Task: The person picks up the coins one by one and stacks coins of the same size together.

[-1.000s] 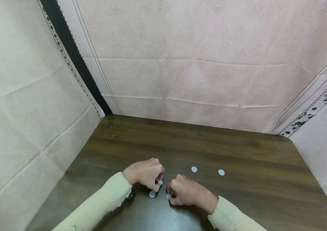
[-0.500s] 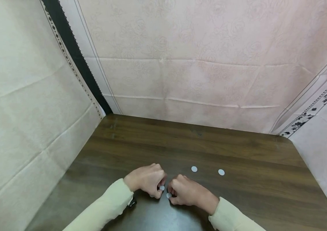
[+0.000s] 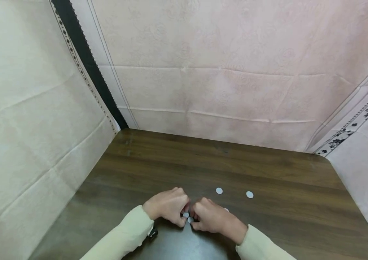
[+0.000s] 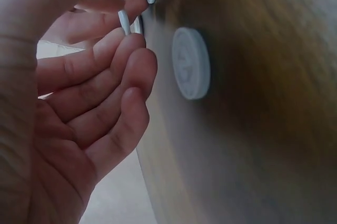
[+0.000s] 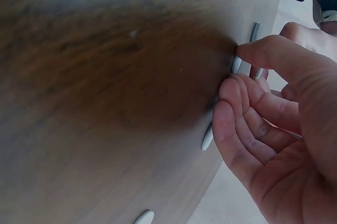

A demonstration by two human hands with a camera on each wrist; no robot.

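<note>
My left hand (image 3: 171,206) pinches a small white disc (image 3: 185,215) between thumb and fingertips. Right beside it, my right hand (image 3: 210,217) pinches a second white disc (image 3: 190,219); both hands are close over the dark wooden table (image 3: 171,159), knuckles nearly meeting. In the left wrist view, a loose white disc (image 4: 190,63) with a raised rim and faint marking lies near the left fingers; the left hand hides it in the head view. The right wrist view shows the right hand's disc (image 5: 237,65) edge-on between thumb and fingertip.
Beyond the right hand lie two white discs, a nearer one (image 3: 219,190) and one farther right (image 3: 250,194). Another disc (image 3: 226,209) peeks out behind the right hand. A pale patterned cloth (image 3: 216,86) hangs at the back. A black device (image 3: 153,232) sits on the left wrist.
My left hand has moved right and toward me with its disc, up to the right hand's disc, covering the loose disc below. The right hand has barely moved.
</note>
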